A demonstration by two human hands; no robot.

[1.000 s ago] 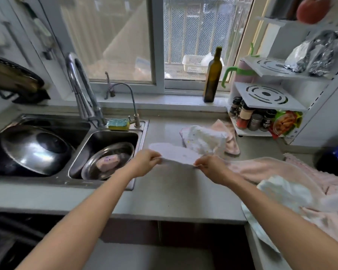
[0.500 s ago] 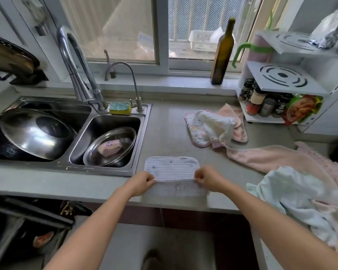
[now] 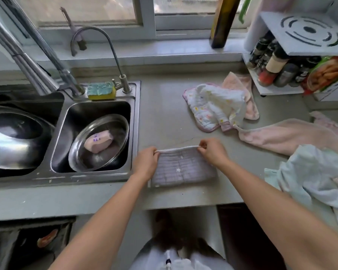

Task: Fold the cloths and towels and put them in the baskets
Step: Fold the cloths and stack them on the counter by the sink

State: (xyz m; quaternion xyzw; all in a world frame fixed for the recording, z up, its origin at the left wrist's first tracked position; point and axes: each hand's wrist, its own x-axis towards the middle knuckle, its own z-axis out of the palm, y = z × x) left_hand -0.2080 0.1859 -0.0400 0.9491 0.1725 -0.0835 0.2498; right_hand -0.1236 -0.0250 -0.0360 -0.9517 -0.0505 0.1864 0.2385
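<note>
Left hand (image 3: 144, 164) and right hand (image 3: 213, 152) each pinch one end of the far edge of the lilac cloth (image 3: 183, 168). Cloth lies flat at the countertop's (image 3: 164, 114) front edge, just right of the sink (image 3: 98, 137). Crumpled printed cloth (image 3: 215, 108) sits toward the back; pink towel (image 3: 281, 135) and pale blue cloth (image 3: 310, 172) lie along the right edge.

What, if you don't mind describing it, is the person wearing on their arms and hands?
Nothing shows on either: the left hand and right hand are bare, without gloves, rings or a watch, and both forearms are bare with no sleeves in view.
</note>
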